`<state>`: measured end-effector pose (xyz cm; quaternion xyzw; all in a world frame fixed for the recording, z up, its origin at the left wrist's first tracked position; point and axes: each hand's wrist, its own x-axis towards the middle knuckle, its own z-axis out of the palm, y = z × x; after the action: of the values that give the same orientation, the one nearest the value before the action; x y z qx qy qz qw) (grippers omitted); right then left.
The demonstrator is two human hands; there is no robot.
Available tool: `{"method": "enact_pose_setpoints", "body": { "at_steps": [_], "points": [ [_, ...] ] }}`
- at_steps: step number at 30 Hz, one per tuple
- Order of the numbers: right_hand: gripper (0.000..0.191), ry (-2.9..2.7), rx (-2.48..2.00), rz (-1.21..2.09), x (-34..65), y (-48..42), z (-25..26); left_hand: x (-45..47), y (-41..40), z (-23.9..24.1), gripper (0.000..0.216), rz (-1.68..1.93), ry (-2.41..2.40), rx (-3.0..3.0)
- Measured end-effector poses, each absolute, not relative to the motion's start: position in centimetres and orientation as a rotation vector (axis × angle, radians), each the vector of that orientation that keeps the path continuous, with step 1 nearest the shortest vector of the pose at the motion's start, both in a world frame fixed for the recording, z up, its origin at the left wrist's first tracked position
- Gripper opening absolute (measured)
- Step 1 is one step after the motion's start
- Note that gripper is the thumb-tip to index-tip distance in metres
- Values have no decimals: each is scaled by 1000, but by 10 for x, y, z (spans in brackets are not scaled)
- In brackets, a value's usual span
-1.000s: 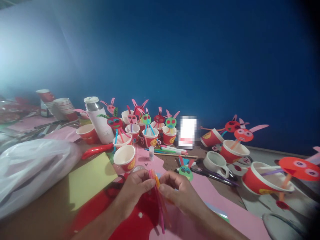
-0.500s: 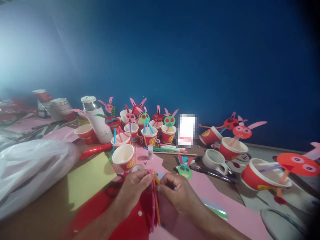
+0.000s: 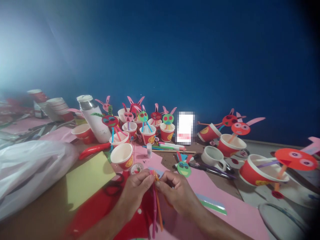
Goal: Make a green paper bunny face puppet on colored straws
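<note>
My left hand (image 3: 133, 195) and my right hand (image 3: 176, 193) meet low in the middle of the view, both pinched shut on a small bunch of thin straws (image 3: 156, 208), pink and orange, that hang down from my fingertips. Under my hands lie a red paper sheet (image 3: 100, 210) and a pink paper sheet (image 3: 225, 206). Just beyond my fingers sit an empty red paper cup (image 3: 123, 156), a small round sticker piece (image 3: 136, 168) and a green paper rabbit face (image 3: 183, 168).
Several red cups holding paper rabbit faces on straws (image 3: 147, 128) stand at the back by a white flask (image 3: 93, 118). More such cups (image 3: 262, 171) stand on the right. A yellow sheet (image 3: 88, 178), a white plastic bag (image 3: 32, 171), black scissors (image 3: 113, 186), pens (image 3: 170, 146) and a white mug (image 3: 215, 158) lie around.
The view has tilted slightly, so everything sits a little lower and to the left. My hands stay pinched on the straws, which now hang more upright.
</note>
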<state>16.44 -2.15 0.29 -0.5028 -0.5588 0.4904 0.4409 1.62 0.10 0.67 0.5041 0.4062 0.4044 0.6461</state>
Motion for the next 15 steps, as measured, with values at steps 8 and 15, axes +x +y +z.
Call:
{"method": "enact_pose_setpoints", "body": {
  "at_steps": [8, 15],
  "points": [
    [28, -1373, -1261, 1218, 164, -20, 8, 20, -1, 8, 27, 977, 954, 1143],
    [22, -1437, -1275, 1179, 164, -24, 9, 15, 4, 1, 27, 971, 1005, 1190]
  ]
}}
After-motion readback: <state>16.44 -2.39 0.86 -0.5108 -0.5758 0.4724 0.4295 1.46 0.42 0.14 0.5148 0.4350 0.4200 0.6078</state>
